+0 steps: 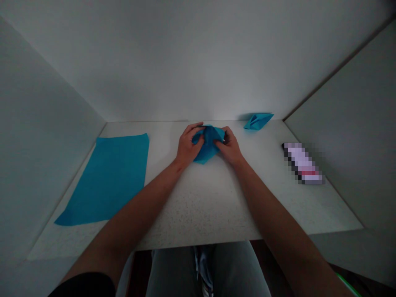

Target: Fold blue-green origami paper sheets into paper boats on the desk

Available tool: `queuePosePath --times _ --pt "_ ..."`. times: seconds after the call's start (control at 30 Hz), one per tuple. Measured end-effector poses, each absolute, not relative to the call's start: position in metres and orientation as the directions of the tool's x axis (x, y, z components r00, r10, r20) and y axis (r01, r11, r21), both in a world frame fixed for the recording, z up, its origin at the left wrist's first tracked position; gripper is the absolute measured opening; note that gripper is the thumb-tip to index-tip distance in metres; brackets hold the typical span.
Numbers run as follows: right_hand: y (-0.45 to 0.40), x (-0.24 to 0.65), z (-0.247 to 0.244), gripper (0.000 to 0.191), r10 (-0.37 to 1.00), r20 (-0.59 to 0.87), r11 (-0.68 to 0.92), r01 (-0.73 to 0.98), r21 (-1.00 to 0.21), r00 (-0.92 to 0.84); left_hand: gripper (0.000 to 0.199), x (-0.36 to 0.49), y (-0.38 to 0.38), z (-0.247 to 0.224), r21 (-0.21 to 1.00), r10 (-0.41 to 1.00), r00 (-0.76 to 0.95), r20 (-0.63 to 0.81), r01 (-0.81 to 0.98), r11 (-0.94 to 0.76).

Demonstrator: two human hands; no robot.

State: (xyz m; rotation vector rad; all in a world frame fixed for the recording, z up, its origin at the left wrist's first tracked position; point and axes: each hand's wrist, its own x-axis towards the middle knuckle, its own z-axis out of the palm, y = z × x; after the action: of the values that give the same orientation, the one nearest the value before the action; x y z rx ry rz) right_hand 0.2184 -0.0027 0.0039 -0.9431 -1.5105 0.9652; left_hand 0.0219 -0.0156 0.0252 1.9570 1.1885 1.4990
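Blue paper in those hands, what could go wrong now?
The folded blue paper might spring open if the left hand or right hand lets go, because both are holding it in shape. Pulling too hard could tear it. The left arm is also close to the flat blue sheet, so it might brush the sheet and crease it.

Paper sheet (108,179) left, folded paper (258,121) behind, pixelated object (302,163) right.
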Motion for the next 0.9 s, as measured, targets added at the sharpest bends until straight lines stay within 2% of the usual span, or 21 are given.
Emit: queuePosePath --times 0.13,0.33,0.4,0.63,0.7,0.77,0.9 --pt "-0.005 0.22 0.007 0.054 0.898 0.389 0.415 0.104 -0.904 -0.206 0.027 0.024 -0.017 0.023 0.684 0.774 0.04 0.632 0.44 -0.581" --pt "-0.002 0.222 0.002 0.036 0.848 0.445 0.504 0.182 -0.844 -0.288 0.011 0.021 -0.013 0.017 0.632 0.731 -0.002 0.683 0.503 -0.589" --pt "-0.001 0.221 0.001 0.033 0.853 0.453 0.506 0.192 -0.841 -0.261 0.009 0.02 -0.013 0.018 0.62 0.722 0.006 0.692 0.509 -0.598" --pt "0.006 0.223 -0.003 0.024 0.893 0.45 0.44 0.228 -0.868 -0.012 0.028 0.026 -0.024 0.026 0.523 0.604 0.014 0.797 0.486 -0.7" --pt "0.009 0.225 -0.004 0.022 0.889 0.456 0.438 0.214 -0.873 0.04 0.033 0.029 -0.025 0.026 0.55 0.599 -0.023 0.801 0.426 -0.718" --pt "0.011 0.227 -0.005 0.021 0.881 0.468 0.45 0.189 -0.873 0.063 0.038 0.029 -0.022 0.024 0.625 0.624 -0.128 0.771 0.34 -0.703" --pt "0.011 0.228 -0.001 0.025 0.863 0.499 0.482 0.159 -0.861 0.084 0.045 0.022 -0.007 0.016 0.795 0.699 -0.389 0.6 0.193 -0.575"
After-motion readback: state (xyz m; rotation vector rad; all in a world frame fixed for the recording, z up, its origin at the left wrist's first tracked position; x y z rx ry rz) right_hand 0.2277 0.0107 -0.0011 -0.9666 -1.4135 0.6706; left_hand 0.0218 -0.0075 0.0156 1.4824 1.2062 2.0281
